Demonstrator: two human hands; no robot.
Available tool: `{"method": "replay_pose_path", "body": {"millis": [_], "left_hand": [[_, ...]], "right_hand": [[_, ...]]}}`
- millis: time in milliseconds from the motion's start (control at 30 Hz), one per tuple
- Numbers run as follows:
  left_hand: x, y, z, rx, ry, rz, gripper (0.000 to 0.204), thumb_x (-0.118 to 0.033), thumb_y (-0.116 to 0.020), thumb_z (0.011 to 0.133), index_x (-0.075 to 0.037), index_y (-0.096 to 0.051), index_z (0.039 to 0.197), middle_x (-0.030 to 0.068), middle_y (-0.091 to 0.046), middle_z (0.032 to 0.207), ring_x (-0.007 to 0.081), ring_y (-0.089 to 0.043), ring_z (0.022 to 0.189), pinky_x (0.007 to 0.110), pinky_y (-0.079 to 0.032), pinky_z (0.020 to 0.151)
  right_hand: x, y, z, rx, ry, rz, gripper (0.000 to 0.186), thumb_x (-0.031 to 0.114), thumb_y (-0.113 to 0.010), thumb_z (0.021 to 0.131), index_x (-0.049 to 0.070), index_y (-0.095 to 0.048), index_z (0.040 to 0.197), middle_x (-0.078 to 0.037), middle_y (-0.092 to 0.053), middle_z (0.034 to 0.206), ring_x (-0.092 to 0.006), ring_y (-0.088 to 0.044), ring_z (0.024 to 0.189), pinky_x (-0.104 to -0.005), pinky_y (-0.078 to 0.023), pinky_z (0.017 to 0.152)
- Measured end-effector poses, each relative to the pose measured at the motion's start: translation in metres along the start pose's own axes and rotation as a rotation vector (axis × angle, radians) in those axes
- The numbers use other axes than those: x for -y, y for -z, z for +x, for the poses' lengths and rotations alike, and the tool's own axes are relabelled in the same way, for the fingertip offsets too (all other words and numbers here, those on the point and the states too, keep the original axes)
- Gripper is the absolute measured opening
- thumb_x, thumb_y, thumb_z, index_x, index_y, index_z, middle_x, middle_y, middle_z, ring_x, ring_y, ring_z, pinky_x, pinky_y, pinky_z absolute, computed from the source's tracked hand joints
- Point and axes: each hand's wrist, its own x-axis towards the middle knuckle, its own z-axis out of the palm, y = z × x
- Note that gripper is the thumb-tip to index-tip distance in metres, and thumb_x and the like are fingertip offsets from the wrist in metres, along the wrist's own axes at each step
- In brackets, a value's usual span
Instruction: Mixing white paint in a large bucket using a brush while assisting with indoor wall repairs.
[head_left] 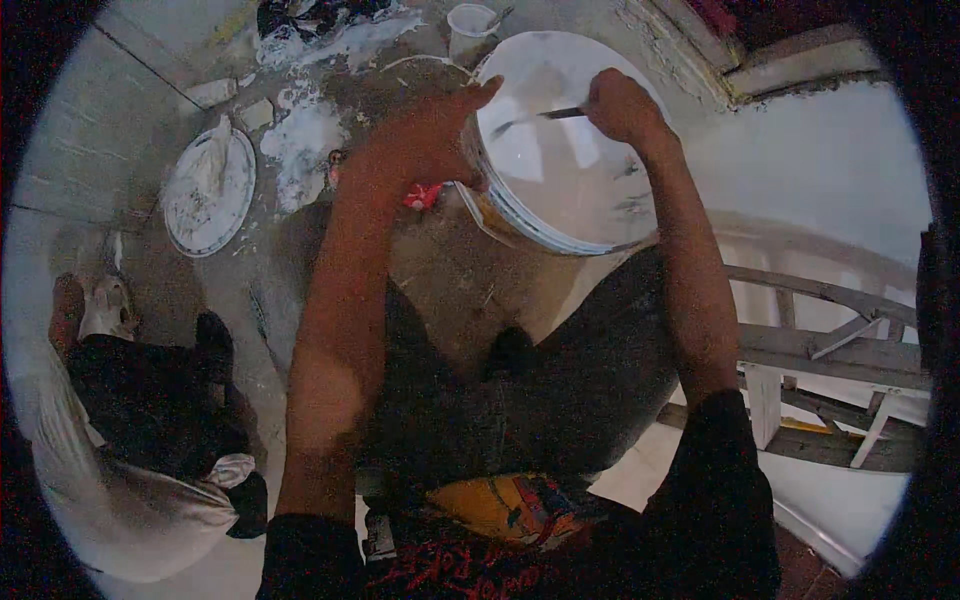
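Note:
A large white plastic bucket (560,235) leans tilted, its mouth facing me. My left hand (440,135) grips the bucket's left edge, thumb up by the rim and the other fingers partly hidden against its side. In my right hand (625,105), fingers closed, is a putty knife (566,113) with a dark handle. Its pale, slightly blurred blade points left inside the bucket's mouth. White smears mark the bucket's inner wall. Below my left hand, a small red wrapper-like thing (422,196) lies beside the bucket.
A white round lid (210,235) with a pale cloth-like thing lies at the left. A small white tub (470,35) stands behind the bucket. White splashes (300,150) cover the floor. Another person (150,400) is at the lower left. A wooden ladder-like frame (830,350) lies at the right.

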Motion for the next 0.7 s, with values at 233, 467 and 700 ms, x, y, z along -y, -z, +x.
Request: {"method": "replay_pose_path", "body": {"millis": [233,467,700], "left_hand": [[0.001,0.001,-0.002,-0.025,0.016,0.004,0.111,-0.026,-0.085,0.047,-0.012,-0.025,0.139,0.0163,-0.043,0.131,0.0358,-0.043,0.118,0.042,-0.037,0.1],[0.01,-0.001,-0.004,-0.052,0.003,-0.055,0.109,-0.024,-0.085,0.045,-0.012,-0.028,0.137,0.0176,-0.045,0.129,0.0361,-0.044,0.118,0.042,-0.038,0.099],[0.004,0.001,-0.007,-0.055,-0.002,-0.032,0.108,-0.024,-0.085,0.047,-0.013,-0.027,0.138,0.017,-0.045,0.129,0.0359,-0.044,0.117,0.042,-0.038,0.099]], "right_hand": [[0.038,0.025,-0.021,0.477,0.236,-0.19,0.032,0.021,-0.064,0.068,-0.003,-0.06,0.088,-0.023,-0.062,0.094,-0.033,-0.062,0.087,-0.0431,-0.049,0.076],[0.012,0.021,-0.014,0.017,0.373,0.041,0.018,0.02,-0.066,0.071,0.003,-0.063,0.076,-0.016,-0.059,0.084,-0.0323,-0.057,0.087,-0.0376,-0.045,0.078],[0.005,0.03,-0.025,0.194,0.029,-0.149,0.034,0.018,-0.064,0.069,-0.005,-0.053,0.091,-0.024,-0.059,0.094,-0.0358,-0.059,0.089,-0.044,-0.047,0.079]]}}
